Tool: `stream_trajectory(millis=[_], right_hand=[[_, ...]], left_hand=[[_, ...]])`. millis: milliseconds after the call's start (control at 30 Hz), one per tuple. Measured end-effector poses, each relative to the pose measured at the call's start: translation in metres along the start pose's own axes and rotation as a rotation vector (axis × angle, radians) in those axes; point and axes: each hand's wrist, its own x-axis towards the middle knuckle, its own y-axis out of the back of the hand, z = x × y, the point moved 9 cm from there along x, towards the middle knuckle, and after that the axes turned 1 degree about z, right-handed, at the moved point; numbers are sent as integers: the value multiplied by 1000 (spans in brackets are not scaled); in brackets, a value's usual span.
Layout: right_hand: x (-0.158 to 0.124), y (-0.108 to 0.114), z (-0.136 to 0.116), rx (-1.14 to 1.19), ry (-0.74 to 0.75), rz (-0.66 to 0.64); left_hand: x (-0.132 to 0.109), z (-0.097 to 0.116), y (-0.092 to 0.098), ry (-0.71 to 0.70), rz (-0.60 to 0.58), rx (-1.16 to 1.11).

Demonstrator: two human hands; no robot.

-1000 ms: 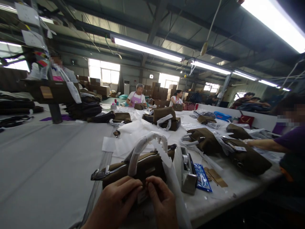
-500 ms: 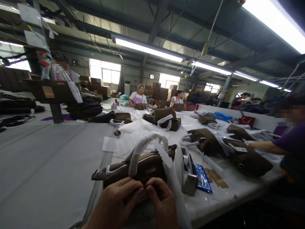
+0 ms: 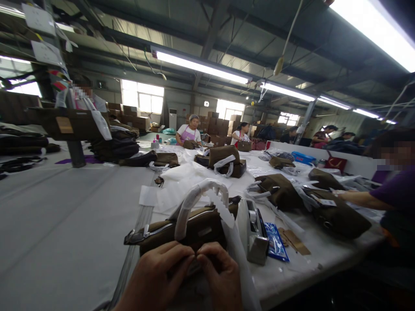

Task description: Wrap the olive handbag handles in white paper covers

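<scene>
A dark olive handbag (image 3: 207,229) with a silver zipper stands right in front of me. White wrapping covers its arched handles (image 3: 184,211), and a long white strip (image 3: 238,250) hangs down its right side. My left hand (image 3: 162,268) is closed in a pinch at the bag's near face. Fingertip to fingertip with it, my right hand (image 3: 220,268) pinches too. Whatever lies between the fingers is too small to make out. Just right of the bag sits a grey tape dispenser (image 3: 257,248), beside a blue packet (image 3: 276,242).
Brown card tags (image 3: 296,242) lie near the table's right edge. More olive bags (image 3: 337,216) are spread to the right, where a co-worker's arm (image 3: 363,198) reaches in. A post (image 3: 76,153) rises at left by stacked dark bags (image 3: 116,144). Other people work farther back.
My right fingertips have shifted very slightly left, closer against my left ones. The handbag has hardly moved. Across the table, a co-worker's head has lifted a little.
</scene>
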Motion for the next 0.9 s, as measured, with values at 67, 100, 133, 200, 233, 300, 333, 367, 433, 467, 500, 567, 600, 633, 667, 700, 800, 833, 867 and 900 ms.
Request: stream_trajectory(millis=[67, 100, 133, 200, 233, 300, 333, 367, 433, 467, 500, 567, 600, 633, 667, 700, 800, 833, 867, 900], right_hand=[[1, 3, -1, -9, 2, 21], [2, 3, -1, -18, 4, 27], [2, 3, -2, -27, 7, 28], [2, 1, -4, -39, 15, 14], [2, 0, -5, -41, 20, 4], [1, -3, -6, -40, 28, -12], [0, -3, -6, -37, 33, -12], [0, -4, -6, -31, 36, -13], [0, -5, -5, -10, 29, -21], [1, -6, -4, 6, 16, -26], [2, -7, -3, 29, -1, -28], [3, -8, -2, 77, -36, -25], [4, -9, -3, 89, -46, -22], [5, -9, -4, 84, -49, -20], [5, -10, -5, 63, -44, -20], [5, -10, -6, 29, -35, -22], [4, -3, -6, -82, 4, 2], [3, 2, -4, -119, 16, 24], [1, 8, -1, -159, 26, 45], [0, 15, 3, -203, 35, 65]], left_hand=[[1, 0, 1, 1, 5, -6], [1, 0, 1, 0, 4, -8], [2, 1, 1, -2, 2, -7], [2, 1, 1, -1, -9, -2], [2, 0, 0, 2, -15, -1], [1, 0, 0, 6, -21, -3], [1, 1, 0, 6, -21, -3], [1, 1, 0, 2, -18, -4], [0, 3, 2, -11, -1, -1], [0, 4, 3, -19, 9, -1], [-1, 5, 4, -28, 21, -3], [0, 5, 4, -37, 35, -10], [1, 3, 3, -33, 37, -13], [2, 0, 1, -24, 39, -15], [3, -3, 0, -13, 42, -17], [4, -5, -1, -6, 50, -23], [1, -7, 7, -29, 101, -57], [-3, -7, 15, -45, 134, -54], [-10, -7, 24, -53, 172, -48], [-18, -9, 35, -45, 227, -49]])
